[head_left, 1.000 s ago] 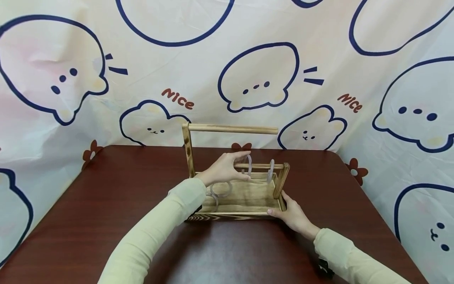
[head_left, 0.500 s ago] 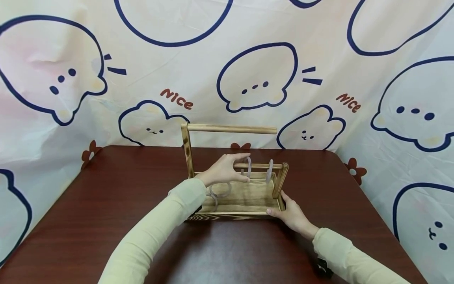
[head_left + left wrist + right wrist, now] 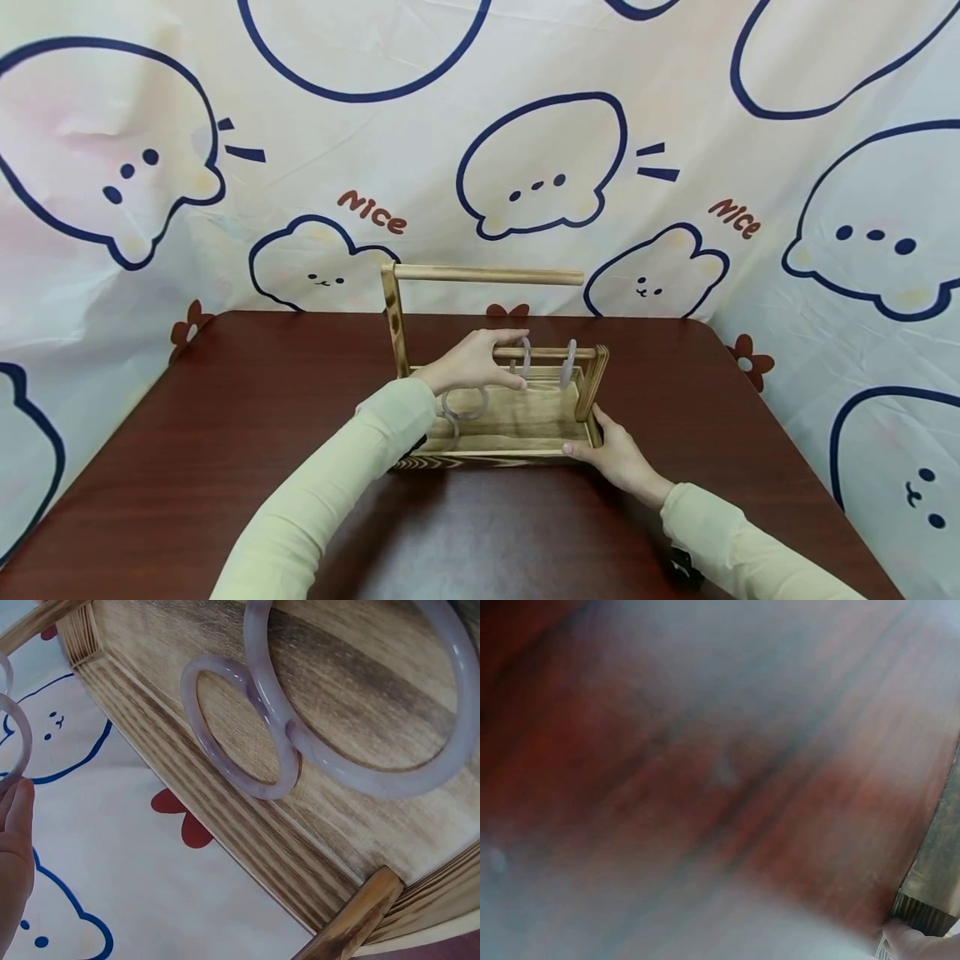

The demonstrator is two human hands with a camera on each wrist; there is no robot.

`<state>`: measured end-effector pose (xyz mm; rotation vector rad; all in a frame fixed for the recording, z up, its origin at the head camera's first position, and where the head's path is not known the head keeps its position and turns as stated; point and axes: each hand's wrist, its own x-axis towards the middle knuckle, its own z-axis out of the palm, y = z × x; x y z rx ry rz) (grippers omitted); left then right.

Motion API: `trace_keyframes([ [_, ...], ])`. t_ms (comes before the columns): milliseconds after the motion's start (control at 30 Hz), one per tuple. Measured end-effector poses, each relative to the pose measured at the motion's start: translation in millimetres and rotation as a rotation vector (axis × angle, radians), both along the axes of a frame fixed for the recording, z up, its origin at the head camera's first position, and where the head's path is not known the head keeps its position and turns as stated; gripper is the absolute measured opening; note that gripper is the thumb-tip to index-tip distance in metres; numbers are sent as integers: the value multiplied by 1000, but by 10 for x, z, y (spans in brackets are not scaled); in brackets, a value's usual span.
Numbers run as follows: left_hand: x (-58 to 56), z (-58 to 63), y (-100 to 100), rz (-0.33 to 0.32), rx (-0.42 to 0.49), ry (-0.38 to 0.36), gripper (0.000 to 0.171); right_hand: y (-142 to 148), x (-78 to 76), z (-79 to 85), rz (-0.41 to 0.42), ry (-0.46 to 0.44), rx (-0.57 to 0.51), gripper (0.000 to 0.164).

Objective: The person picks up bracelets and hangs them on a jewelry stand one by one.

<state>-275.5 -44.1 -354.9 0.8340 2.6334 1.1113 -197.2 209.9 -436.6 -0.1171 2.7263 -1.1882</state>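
Note:
In the head view my left hand [image 3: 472, 363] pinches a pale lilac bangle [image 3: 528, 357] between thumb and fingertips. The lower rod [image 3: 551, 353] of a wooden display stand [image 3: 532, 421] appears to pass through it. Another bangle [image 3: 567, 367] hangs farther right on that rod. My right hand [image 3: 618, 454] grips the right front corner of the stand's tray, thumb on the front rim. Inside the tray, partly behind my left forearm, lie a large bangle [image 3: 260, 652] and a smaller bangle [image 3: 189, 694], touching in the left wrist view.
A higher rod [image 3: 487, 273] runs from the stand's left post [image 3: 396, 325], above and behind my left hand. The stand sits on a dark red-brown table [image 3: 300, 400]. Behind it hangs a printed cloth [image 3: 420, 142]. The right wrist view is mostly blurred tabletop.
My left hand has lowered slightly against the rod, with the bangle in its fingers. The right hand keeps its place on the tray corner. The head view has shifted a little.

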Motion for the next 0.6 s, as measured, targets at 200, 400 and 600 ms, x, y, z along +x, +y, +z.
trace_keyframes([
  [200,-6,0,0,-17,1,-1,82,1,5,5,-2,-4,-1,97],
  [400,-9,7,-9,-33,10,-1,85,-4,9,16,-3,-2,-3,97],
  [600,35,22,-30,-28,70,-9,84,-4,15,10,-1,6,-2,96],
])
